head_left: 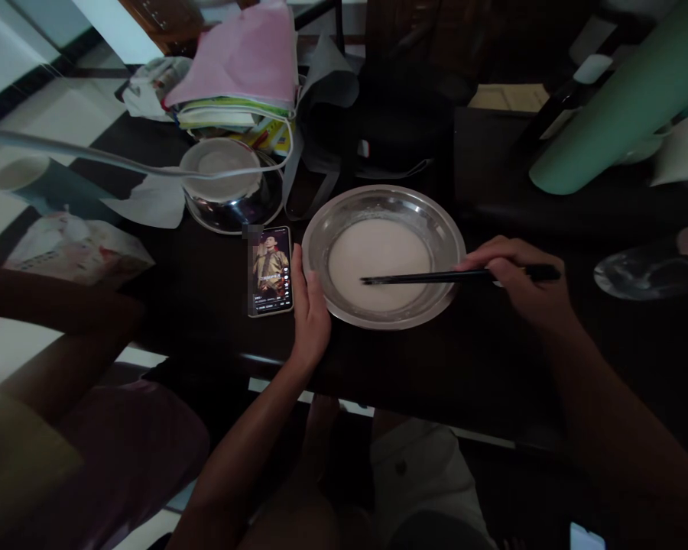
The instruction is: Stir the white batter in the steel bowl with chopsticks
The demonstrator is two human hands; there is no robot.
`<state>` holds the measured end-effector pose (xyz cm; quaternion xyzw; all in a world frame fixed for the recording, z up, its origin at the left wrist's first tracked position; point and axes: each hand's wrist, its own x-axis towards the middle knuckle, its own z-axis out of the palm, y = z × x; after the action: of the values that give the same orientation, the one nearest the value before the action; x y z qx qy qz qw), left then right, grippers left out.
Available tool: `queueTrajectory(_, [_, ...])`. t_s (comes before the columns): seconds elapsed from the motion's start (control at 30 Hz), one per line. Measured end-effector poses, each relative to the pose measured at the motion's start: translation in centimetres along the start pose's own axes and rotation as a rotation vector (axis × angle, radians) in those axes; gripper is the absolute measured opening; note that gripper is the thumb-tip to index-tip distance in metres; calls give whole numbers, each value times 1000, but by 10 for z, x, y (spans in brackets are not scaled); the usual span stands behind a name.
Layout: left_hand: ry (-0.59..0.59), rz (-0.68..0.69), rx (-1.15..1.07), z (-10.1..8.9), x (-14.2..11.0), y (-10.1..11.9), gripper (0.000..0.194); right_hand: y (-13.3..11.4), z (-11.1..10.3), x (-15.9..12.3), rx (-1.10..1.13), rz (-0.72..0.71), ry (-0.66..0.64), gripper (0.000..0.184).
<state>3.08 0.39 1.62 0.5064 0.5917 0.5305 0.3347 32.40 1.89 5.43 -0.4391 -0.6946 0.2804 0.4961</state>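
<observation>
A wide metal bowl (401,319) stands on the dark table, holding a pale, milky liquid (378,256). Against its left rim is my left hand (313,313), thumb and fingers steadying the side; some fingertips are hidden by the rim. My right hand (530,283) grips a pair of black chopsticks (436,276) at the right of the bowl. Their tips reach over the bowl into the liquid, with whitish residue near the ends. A phone (272,271) with a lit screen lies just left of my left hand.
Behind the phone stands a shiny metal pot (235,206) with a bowl on top, and a grey cable (149,168) crosses in front. A pink bag (246,53) sits farther back. At right are a green cylinder (613,114) and a clear container (636,267). Another person's arm (57,305) is at left.
</observation>
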Motion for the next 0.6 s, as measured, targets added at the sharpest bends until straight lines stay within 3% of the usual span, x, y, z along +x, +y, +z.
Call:
queueTrajectory(0.07, [3,-1,3,0,0,1,67,0,0,0,-24,-21,-40,16])
queueTrajectory(0.23, [-1,-2,-9,0,0,1,68,1,-2,0,28,53,154,17])
queueTrajectory(0.43, [7,-7,-33,0,1,-1,64,0,0,0,-11,-6,-38,15])
queueTrajectory(0.6, [-2,-9,-21,1,1,0,65,3,-2,0,50,51,164,17])
